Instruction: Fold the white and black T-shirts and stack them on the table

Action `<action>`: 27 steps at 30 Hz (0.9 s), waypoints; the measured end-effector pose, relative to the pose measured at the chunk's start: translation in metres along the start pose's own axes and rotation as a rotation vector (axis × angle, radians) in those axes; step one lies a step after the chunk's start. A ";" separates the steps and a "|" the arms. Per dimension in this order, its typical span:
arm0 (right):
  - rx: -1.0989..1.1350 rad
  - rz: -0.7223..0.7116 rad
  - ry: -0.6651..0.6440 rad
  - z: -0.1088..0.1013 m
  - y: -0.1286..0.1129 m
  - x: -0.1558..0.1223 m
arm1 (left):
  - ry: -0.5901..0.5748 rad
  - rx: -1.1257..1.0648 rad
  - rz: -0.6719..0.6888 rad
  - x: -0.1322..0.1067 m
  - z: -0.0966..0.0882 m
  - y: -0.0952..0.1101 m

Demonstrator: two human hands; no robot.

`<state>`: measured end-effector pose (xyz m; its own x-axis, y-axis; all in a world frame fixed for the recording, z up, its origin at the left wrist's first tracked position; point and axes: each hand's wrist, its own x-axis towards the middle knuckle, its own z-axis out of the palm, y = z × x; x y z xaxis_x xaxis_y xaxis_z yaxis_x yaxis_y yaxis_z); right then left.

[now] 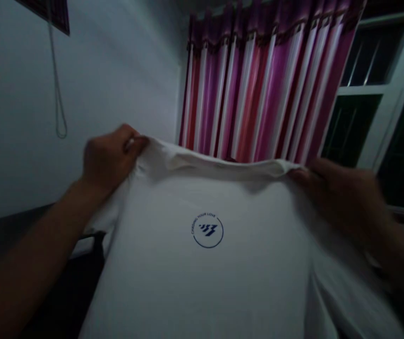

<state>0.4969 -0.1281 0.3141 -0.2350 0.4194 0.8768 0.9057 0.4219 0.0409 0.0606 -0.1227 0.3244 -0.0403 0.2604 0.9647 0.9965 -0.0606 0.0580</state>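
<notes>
A white T-shirt [202, 278] hangs spread in front of me, held up by its top edge. A small blue round logo [207, 230] sits on it just below the collar. My left hand [112, 157] pinches the shirt's upper left corner at the shoulder. On the other side, my right hand [343, 197] grips the upper right shoulder; it is blurred and dark. The shirt's lower part runs out of the picture.
Striped pink, purple and white curtains [258, 89] hang straight ahead. A dark window with a white frame [381, 89] is at the right. A pale wall [117, 70] with a hanging cord loop [59, 103] is at the left. Something dark [82, 278] lies low at the left.
</notes>
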 end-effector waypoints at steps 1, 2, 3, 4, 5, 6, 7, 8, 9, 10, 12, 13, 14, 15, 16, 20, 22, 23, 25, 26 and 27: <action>-0.053 -0.012 -0.069 0.017 0.007 0.001 | -0.080 0.003 0.029 -0.004 0.020 0.004; -0.088 -0.003 -0.157 0.041 0.014 0.000 | -0.194 -0.031 0.029 -0.009 0.044 0.009; -0.122 0.033 -0.253 0.071 0.022 -0.003 | -0.306 -0.080 0.010 -0.014 0.070 0.014; -0.179 0.072 -0.331 0.103 0.030 -0.007 | -0.398 -0.134 -0.017 -0.019 0.097 0.020; -0.216 0.100 -0.399 0.137 0.038 -0.012 | -0.461 -0.176 -0.038 -0.026 0.123 0.027; -0.228 0.127 -0.462 0.168 0.047 -0.019 | -0.510 -0.213 -0.053 -0.035 0.146 0.034; -0.212 0.157 -0.513 0.197 0.055 -0.027 | -0.545 -0.242 -0.055 -0.046 0.166 0.042; -0.179 0.186 -0.558 0.221 0.063 -0.038 | -0.573 -0.265 -0.051 -0.060 0.183 0.051; -0.140 0.214 -0.597 0.240 0.072 -0.051 | -0.606 -0.291 -0.046 -0.076 0.196 0.058; -0.102 0.234 -0.633 0.255 0.080 -0.067 | -0.641 -0.316 -0.041 -0.096 0.206 0.064; -0.052 0.248 -0.705 0.274 0.096 -0.104 | -0.728 -0.356 -0.029 -0.141 0.219 0.070; -0.042 0.248 -0.745 0.280 0.104 -0.123 | -0.786 -0.368 -0.021 -0.165 0.223 0.070; -0.044 0.253 -0.789 0.284 0.111 -0.143 | -0.854 -0.371 -0.011 -0.189 0.226 0.068; -0.058 0.271 -0.836 0.286 0.118 -0.162 | -0.929 -0.366 -0.001 -0.210 0.228 0.064; -0.085 0.303 -0.878 0.288 0.123 -0.179 | -1.008 -0.350 0.008 -0.228 0.230 0.058; -0.191 0.398 -0.907 0.290 0.135 -0.217 | -1.243 -0.253 0.050 -0.264 0.241 0.031; -0.184 0.420 -0.876 0.290 0.135 -0.220 | -1.286 -0.210 0.078 -0.262 0.246 0.025; -0.169 0.440 -0.864 0.289 0.135 -0.219 | -1.289 -0.191 0.092 -0.259 0.245 0.026; -0.139 0.495 -0.834 0.287 0.134 -0.217 | -1.274 -0.168 0.126 -0.251 0.234 0.039; -0.131 0.517 -0.811 0.285 0.134 -0.216 | -1.259 -0.171 0.151 -0.248 0.222 0.051; -0.132 0.533 -0.786 0.283 0.135 -0.216 | -1.240 -0.196 0.186 -0.248 0.204 0.066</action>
<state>0.5698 0.0656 -0.0052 0.0932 0.9697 0.2259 0.9832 -0.0538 -0.1746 0.1517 0.0057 0.0369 0.3002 0.9504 0.0810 0.9478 -0.3068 0.0869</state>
